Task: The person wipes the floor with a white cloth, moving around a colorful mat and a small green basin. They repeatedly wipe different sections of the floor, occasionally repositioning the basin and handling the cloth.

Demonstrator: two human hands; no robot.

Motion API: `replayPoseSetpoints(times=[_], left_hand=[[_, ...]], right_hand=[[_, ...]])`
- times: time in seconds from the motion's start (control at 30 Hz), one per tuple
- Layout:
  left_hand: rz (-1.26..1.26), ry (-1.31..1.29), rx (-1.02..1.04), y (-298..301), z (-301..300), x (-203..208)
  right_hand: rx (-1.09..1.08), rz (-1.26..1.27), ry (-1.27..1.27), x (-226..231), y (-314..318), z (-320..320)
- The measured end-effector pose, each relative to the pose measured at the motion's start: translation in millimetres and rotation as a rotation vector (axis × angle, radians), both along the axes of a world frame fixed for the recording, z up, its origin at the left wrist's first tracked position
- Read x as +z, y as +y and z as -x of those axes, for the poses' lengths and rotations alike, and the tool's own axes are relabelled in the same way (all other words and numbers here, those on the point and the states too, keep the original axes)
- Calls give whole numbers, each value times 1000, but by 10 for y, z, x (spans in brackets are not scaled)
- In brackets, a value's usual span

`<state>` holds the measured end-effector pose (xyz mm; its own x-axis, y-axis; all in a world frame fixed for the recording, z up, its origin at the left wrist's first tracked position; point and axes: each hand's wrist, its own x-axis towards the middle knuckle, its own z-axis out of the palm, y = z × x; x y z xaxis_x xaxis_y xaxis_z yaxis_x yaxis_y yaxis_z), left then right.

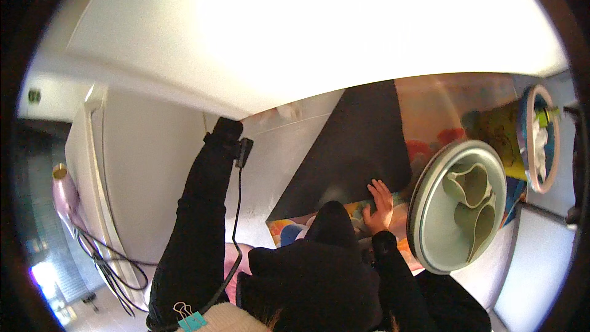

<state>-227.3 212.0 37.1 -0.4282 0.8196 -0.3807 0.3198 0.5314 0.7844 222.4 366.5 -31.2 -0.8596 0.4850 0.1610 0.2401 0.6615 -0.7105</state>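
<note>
Head view: a bright white wall (319,31) fills the upper half of the frame. Below it, at centre, a big black sheet (356,147) lies over a colourful printed surface (430,117). At lower left the person's left arm in a black sleeve (196,233) stretches up to a white panel; the left hand (226,129) is covered by the cuff, so I cannot tell its state. At right sits a round grey tub (430,209) with pale green scoops (470,200) inside, just beside a yellow bin (504,135). The right hand (380,206), fingers spread flat, presses on the sheet's lower edge, near the tub.
</note>
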Motion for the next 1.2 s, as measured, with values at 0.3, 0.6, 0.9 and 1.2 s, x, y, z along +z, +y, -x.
replayPoseSetpoints(times=[0.3, 0.6, 0.9, 1.2], left_hand=[[-196, 496, 0, 1222, 318, -381], [-189, 389, -501, 522, -426, -531], [201, 243, -409, -1542, -850, -320], [515, 426, -343, -1300, -1028, 1148]], right_hand=[[-39, -17, 11, 31, 2, 28], [-39, -14, 9, 24, -4, 13], [6, 74, 100, -103, 16, -55], [-50, 167, 233, -217, 10, -103]])
